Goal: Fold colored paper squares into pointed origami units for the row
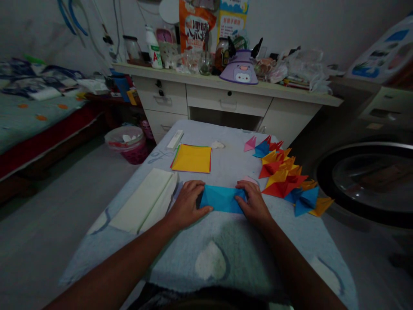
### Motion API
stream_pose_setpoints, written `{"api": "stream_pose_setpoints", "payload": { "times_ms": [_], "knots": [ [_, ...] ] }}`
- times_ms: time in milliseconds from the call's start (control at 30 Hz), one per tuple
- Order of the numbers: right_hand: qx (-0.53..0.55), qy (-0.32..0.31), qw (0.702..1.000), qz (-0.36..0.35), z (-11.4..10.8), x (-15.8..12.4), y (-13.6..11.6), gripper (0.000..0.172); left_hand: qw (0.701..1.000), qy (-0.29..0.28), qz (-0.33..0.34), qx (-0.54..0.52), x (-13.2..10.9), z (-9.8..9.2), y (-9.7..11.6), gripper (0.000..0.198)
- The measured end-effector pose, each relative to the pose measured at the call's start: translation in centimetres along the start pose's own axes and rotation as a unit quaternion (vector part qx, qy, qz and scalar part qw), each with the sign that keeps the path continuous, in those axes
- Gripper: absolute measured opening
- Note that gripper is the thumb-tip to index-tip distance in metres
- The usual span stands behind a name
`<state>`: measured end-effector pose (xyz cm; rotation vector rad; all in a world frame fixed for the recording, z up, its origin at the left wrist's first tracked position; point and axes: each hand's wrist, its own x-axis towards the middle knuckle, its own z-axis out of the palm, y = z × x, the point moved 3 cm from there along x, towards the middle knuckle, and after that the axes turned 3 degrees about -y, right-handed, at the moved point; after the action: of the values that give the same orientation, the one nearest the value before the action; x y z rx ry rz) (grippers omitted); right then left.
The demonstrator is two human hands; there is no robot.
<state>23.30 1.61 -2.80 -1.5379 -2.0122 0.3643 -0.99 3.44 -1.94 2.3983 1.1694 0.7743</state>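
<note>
A folded blue paper [222, 199] lies flat on the light blue cloth covering the table [226, 249]. My left hand [188, 202] presses on its left end, fingers curled over the edge and thumb on the lower corner. Pinching and pressing the paper's right end is my right hand [253, 201]. A stack of square coloured sheets [192, 158], yellow on top, sits just beyond the paper. To the right lies a row of finished folded pieces [285, 174] in red, yellow, blue and pink.
A folded white cloth [145, 200] lies at the table's left. A small white box [175, 139] and scissors [160, 154] sit beyond it. Behind stands a cluttered white desk [226, 97]. A pink bin [127, 143] and a bed [35, 116] are left; a washing machine [371, 181] is right.
</note>
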Motion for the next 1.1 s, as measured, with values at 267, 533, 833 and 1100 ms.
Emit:
{"api": "stream_pose_setpoints", "payload": {
  "times_ms": [267,533,833,1100],
  "knots": [
    [-0.012,0.012,0.999,-0.032,-0.7,-0.3,-1.4,0.033,0.997,0.000,0.040,-0.065,0.2,-0.4,0.6,0.012],
    [-0.009,0.038,0.996,-0.075,-1.7,-0.7,-2.4,0.019,0.992,0.018,0.032,-0.120,-0.3,-1.1,0.9,0.016],
    [0.043,0.089,0.991,-0.095,-2.7,-1.1,-3.5,0.026,0.972,0.096,-0.064,-0.205,-0.1,-1.4,-0.7,0.018],
    [0.184,0.101,0.976,-0.048,-3.0,-1.4,-3.3,0.020,0.945,0.027,-0.098,-0.311,0.4,0.0,-1.2,0.025]
  ]
}}
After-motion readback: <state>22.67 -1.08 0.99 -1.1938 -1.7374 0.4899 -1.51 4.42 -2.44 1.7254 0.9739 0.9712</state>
